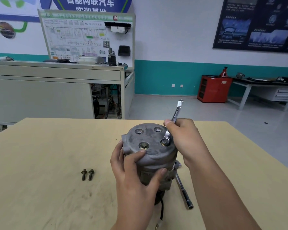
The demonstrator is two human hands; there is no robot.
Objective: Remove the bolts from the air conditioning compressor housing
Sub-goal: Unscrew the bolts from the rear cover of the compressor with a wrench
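The grey compressor housing [152, 146] stands upright on the wooden table [48, 155]. My left hand [133, 168] grips its side, thumb on the top face. My right hand [184, 138] holds a chrome ring wrench [174, 118], whose ring end sits over a bolt [165, 142] at the top's right edge. One bolt [144, 145] sits in the front hole. Two rear holes [148, 131] stand empty. Two loose bolts [87, 174] lie on the table to the left.
A ratchet handle with extension [184, 190] lies on the table right of the compressor, partly behind it. A black cable [161, 211] trails from the compressor toward the near edge. A training bench and a display board stand beyond the table.
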